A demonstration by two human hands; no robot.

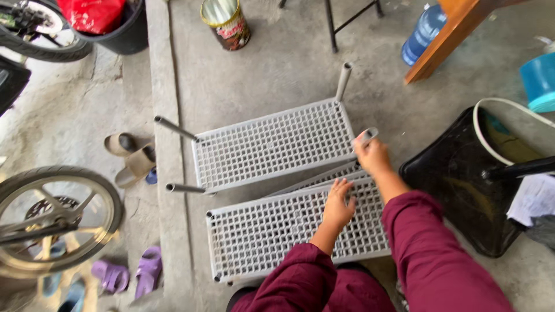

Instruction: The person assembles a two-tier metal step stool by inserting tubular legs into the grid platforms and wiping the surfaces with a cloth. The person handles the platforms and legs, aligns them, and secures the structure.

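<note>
A: What's the right hand (372,155) on?
B: Closed around a grey tube leg (366,136) at the corner of the upper grid shelf (272,143). Fingers wrapped round it, tube end poking out above the knuckles.

A: And the left hand (339,205)?
B: Open, fingers spread, palm flat on the lower grid shelf (277,231), near its far edge. Not gripping anything.

A: Where are the shelves?
B: Both grey plastic lattice panels on the concrete floor (277,69), right in front of the person. Upper one is tilted up, w/ three more tube legs sticking out of its other corners. Lower one sits nearest the person's dark red sleeves, edge just beside the upper one. A third panel shows between them, mostly hidden.

A: Stuff around?
B: Tin can (226,23) and blue water bottle (423,33) farther off on the floor. Black tub (462,185) to the right, near the right forearm. Left side: motorbike wheel (55,216), tan sandals (130,156), purple sandals (130,276). Well apart from the shelves.
</note>
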